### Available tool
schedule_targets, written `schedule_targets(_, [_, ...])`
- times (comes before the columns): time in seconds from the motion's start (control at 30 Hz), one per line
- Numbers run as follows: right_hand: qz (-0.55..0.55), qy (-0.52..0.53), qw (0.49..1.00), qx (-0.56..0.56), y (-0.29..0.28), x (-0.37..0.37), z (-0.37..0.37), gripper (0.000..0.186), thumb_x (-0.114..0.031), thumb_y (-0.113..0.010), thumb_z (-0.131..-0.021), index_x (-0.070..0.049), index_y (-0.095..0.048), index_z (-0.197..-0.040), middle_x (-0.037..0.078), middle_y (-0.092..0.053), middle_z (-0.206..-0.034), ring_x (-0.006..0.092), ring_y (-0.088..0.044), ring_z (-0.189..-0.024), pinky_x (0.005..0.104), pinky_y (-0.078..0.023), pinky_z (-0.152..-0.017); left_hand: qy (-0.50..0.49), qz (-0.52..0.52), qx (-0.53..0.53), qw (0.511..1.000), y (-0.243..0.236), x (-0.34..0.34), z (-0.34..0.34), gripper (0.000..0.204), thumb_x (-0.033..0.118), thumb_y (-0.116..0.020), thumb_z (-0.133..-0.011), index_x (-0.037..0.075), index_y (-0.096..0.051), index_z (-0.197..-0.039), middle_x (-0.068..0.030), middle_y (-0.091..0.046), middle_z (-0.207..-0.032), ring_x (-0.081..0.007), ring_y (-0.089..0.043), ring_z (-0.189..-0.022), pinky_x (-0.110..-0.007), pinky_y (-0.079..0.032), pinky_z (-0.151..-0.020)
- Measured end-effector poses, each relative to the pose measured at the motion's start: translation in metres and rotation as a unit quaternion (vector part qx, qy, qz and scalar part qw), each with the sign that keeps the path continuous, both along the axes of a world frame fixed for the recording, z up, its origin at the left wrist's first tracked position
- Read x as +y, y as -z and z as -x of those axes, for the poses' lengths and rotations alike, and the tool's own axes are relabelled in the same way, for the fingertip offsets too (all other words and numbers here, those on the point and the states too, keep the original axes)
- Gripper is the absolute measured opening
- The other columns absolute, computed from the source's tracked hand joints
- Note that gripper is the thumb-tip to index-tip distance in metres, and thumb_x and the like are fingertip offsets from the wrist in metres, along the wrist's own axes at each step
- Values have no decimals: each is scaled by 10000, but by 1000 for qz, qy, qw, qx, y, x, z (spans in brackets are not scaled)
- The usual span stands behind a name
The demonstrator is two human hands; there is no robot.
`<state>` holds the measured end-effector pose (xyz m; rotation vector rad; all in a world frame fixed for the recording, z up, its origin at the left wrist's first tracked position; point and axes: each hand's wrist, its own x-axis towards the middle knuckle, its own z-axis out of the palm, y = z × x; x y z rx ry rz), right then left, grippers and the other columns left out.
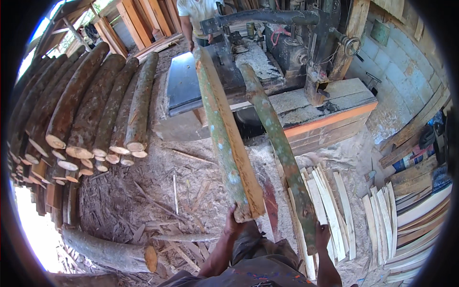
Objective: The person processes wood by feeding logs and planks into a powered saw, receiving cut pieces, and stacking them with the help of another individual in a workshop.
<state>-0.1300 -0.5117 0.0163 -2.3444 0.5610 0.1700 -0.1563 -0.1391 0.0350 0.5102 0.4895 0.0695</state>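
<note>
My left hand [232, 224] grips the near end of a long log [221, 143] with greenish, mottled bark and a flat, pale sawn face along its right side. The log's far end lies over the metal saw table [184, 79], close to another person's hand [191, 44]. In my right hand [323, 234] is the near end of a bark-covered slab [281, 143], apart from the log and to its right. The slab slants away, its far end beside the sawdust-covered saw machine [260, 62]. My fingers are partly hidden on both pieces.
Stacked round logs [91, 105] fill the left side, and a single cut log [110, 248] lies below them. Pale sawn strips [330, 210] lie right of my right hand. A sawdust-covered timber beam [330, 112] extends right of the machine. Bark scraps litter the floor [158, 191].
</note>
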Motion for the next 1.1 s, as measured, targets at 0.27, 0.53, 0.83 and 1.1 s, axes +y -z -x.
schedule_targets(0.27, [65,69,984,151,-27,31,0,609,-515,-405,-917,44,-576,-747,262,-562,-664,414,-548,-657,500,-375,-617,-97,-254,95,958,-33,256,-264,878,688,-471,-774,83,-293,-1385,-193,-455,-1291,-347,-477,-1174,-600,-392,-908])
schedule_targets(0.53, [122,65,969,205,-13,57,67,461,-380,-331,-963,-45,-639,-890,253,-623,-876,424,-603,-806,530,-442,-690,-60,-247,94,962,11,264,-420,631,605,-476,-857,88,-472,-1218,-110,-565,-967,-227,-521,-798,-437,-447,-849])
schedule_targets(0.83, [319,332,840,286,-95,-181,324,384,-422,-477,-875,-73,-633,-828,181,-628,-909,387,-614,-831,499,-480,-718,358,-15,67,931,65,-174,-211,692,508,-596,-838,69,-400,-1336,-119,-491,-1303,-280,-472,-1189,-438,-349,-1030])
schedule_targets(1.1, [279,661,696,38,-128,-380,358,394,-391,-492,-855,-89,-584,-1090,193,-592,-1095,367,-551,-1047,451,-436,-883,860,-175,-440,192,22,-389,69,455,273,-642,-863,24,-526,-1226,-147,-644,-1089,-194,-620,-976,-310,-464,-878])
